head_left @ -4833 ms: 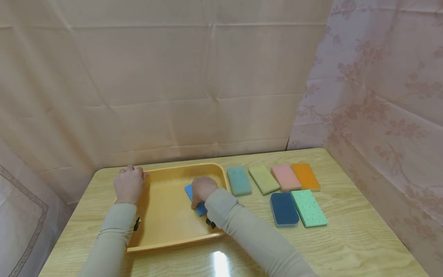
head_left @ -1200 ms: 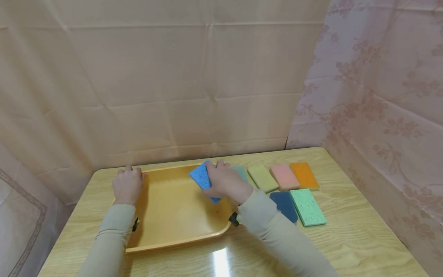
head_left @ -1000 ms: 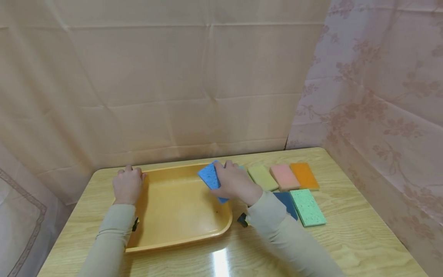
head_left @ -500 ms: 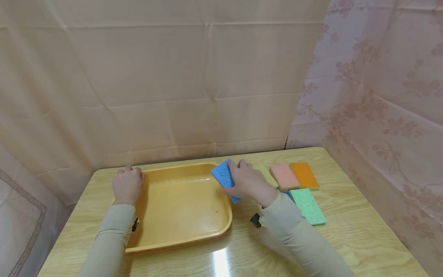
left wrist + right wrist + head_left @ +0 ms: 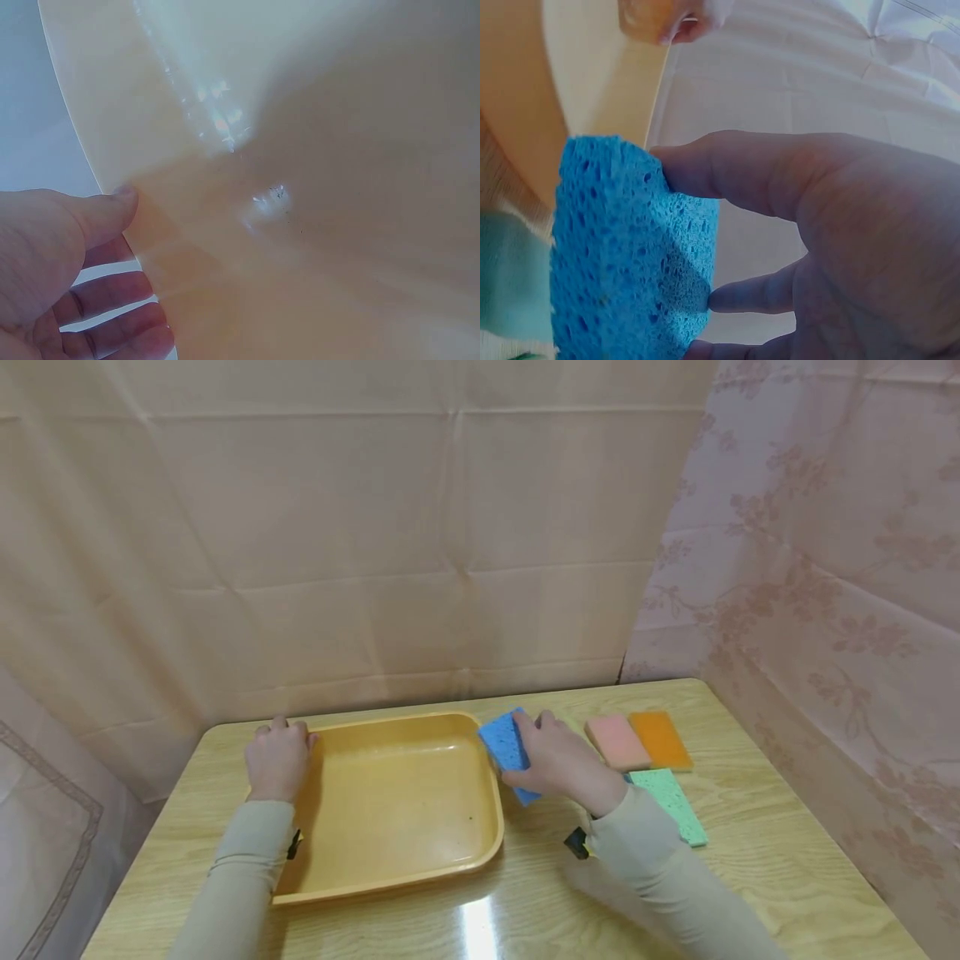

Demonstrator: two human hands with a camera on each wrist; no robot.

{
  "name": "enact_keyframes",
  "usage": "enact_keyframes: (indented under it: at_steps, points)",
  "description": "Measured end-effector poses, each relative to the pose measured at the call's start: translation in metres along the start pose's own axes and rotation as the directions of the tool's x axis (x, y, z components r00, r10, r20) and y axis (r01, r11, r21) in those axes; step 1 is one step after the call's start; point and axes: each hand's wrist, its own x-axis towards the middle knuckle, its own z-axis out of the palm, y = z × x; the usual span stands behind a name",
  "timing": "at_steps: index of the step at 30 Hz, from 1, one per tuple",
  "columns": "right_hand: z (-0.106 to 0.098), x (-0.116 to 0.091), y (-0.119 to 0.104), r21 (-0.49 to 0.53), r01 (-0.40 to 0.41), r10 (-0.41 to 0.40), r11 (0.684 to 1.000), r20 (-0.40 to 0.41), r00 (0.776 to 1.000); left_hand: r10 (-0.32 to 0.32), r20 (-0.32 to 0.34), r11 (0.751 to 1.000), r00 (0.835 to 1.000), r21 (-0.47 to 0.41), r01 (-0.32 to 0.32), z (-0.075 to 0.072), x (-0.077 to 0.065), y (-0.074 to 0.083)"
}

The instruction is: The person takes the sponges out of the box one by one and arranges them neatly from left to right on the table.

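A porous blue sponge (image 5: pixel 501 743) is pinched in my right hand (image 5: pixel 562 764), held tilted just past the right rim of a yellow tray (image 5: pixel 390 810). The right wrist view shows the thumb on one side of the blue sponge (image 5: pixel 622 247) and fingertips on the other. My left hand (image 5: pixel 277 764) grips the tray's left rim. In the left wrist view its thumb (image 5: pixel 112 214) lies over the rim, with the fingers on the outer side. Small dark specks dot the tray floor.
Right of my right hand lie a pink sponge (image 5: pixel 618 742), an orange sponge (image 5: pixel 661 741) and a light green sponge (image 5: pixel 672 806). A teal sponge (image 5: pixel 510 277) shows below the blue one in the right wrist view. My right hand and sleeve hide other sponges. Curtains hang behind the table.
My right hand has lifted the blue sponge from the tray floor and carried it rightward beyond the right rim. The left hand has stayed on the tray's left rim.
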Motion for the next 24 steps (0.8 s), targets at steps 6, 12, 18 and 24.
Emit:
enact_keyframes:
  at_steps: [6, 12, 18, 24]
  points:
    - [0.003, -0.008, 0.014, 0.01, 0.017, -0.017, 1.0, 0.008, 1.0, -0.001, 0.005, 1.0, 1.0, -0.012, 0.001, 0.0, -0.001, 0.0]
    - [0.012, -0.018, 0.026, -0.028, 0.019, -0.018, 0.999, 0.033, 0.999, 0.011, -0.009, 1.0, 1.0, -0.004, -0.011, -0.001, 0.001, 0.0]
    - [0.022, -0.028, 0.035, -0.046, 0.038, -0.036, 0.998, 0.044, 0.998, 0.007, -0.006, 1.0, 1.0, -0.008, -0.007, -0.001, 0.0, -0.001]
    - [0.033, -0.035, 0.038, -0.004, 0.02, -0.02, 1.0, 0.097, 0.995, 0.002, -0.001, 1.0, 1.0, -0.015, -0.002, 0.0, 0.0, 0.0]
